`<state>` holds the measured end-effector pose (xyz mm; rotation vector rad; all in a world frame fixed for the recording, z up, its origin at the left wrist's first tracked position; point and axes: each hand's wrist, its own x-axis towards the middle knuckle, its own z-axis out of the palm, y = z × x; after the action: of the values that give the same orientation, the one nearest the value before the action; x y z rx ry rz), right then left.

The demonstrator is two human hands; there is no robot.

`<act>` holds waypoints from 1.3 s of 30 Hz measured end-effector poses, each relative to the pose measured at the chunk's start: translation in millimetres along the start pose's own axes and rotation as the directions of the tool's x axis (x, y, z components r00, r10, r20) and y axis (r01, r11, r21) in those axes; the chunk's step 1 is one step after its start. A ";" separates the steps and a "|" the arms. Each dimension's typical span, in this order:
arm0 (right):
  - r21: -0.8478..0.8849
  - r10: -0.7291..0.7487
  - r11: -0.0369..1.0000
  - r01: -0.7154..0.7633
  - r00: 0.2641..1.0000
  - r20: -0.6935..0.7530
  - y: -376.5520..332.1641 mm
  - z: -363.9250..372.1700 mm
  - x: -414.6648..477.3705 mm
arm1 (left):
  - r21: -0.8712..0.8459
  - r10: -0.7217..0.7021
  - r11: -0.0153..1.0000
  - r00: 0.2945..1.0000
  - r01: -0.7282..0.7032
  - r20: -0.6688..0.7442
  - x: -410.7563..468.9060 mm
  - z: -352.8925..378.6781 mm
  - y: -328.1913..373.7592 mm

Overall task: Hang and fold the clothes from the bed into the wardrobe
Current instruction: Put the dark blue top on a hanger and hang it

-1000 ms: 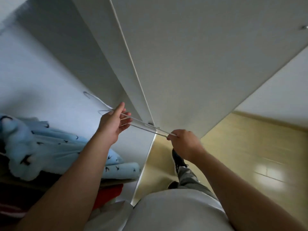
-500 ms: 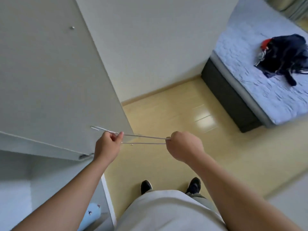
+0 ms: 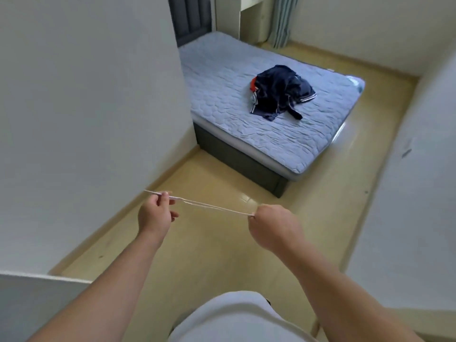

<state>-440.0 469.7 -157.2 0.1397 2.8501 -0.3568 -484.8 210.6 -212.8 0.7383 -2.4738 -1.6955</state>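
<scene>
Nearest, along the bottom edge: a white shirt (image 3: 229,317), with two bare forearms reaching forward from either side of it. Between them, above the pale yellow floor (image 3: 222,262), held roughly level and seen almost edge-on: a thin white wire hanger (image 3: 212,207). Pinched near its hook end between thumb and forefinger of the left hand (image 3: 154,214), remaining fingers loosely curled below, hook tip poking out to the left past the thumb. Clenched at its other end inside the right hand (image 3: 274,227), knuckles up, fingers wrapped round the wire.

At near left, low down: the top edge of a white panel (image 3: 37,290). Behind it and filling that side: the left wall (image 3: 86,119), plain white, ending at a corner beside the bed. Opposite: the right wall (image 3: 414,193), also white, with a few small dark marks.

Farther off, beyond the wall corner: a bed (image 3: 234,134) with a pale blue quilted cover on a dark grey base, set at an angle across the floor. Heaped on the cover, toward its far right part and well apart from both hands: the clothes (image 3: 278,92), a dark navy pile with pale striped trim and a scrap of red at its left side. At the head of the bed, far left: a dark padded headboard (image 3: 190,18). Farthest of all, in the far corner: a pale cabinet (image 3: 251,18) and, just right of it, a grey-blue striped curtain (image 3: 283,21) hanging down to the floor.
</scene>
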 end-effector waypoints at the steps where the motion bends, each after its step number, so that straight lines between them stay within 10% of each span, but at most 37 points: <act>1: 0.022 0.020 1.000 -0.020 1.000 -0.012 20.0 -9.8 8.2 | -0.009 0.020 1.000 1.000 -0.020 -0.001 2.5 20.5 15.7; 13: -0.063 0.153 0.982 -0.176 0.950 -0.271 194.3 -87.5 153.6 | 0.050 0.252 0.962 0.947 -0.267 0.201 88.8 259.4 170.6; 26: 0.063 0.190 0.981 -0.182 0.965 -0.178 354.8 -177.7 407.8 | -0.034 0.443 0.840 0.649 -0.541 0.618 188.9 582.4 330.4; 39: 0.359 0.207 0.914 -0.192 0.978 -0.003 551.7 -263.6 635.8 | -0.027 0.463 0.805 0.600 -0.592 0.652 235.7 852.3 446.1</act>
<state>-1045.9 1108.7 -210.1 0.5097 2.7465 -0.8324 -1110.7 978.2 -204.7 -0.6938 -2.8456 -1.6269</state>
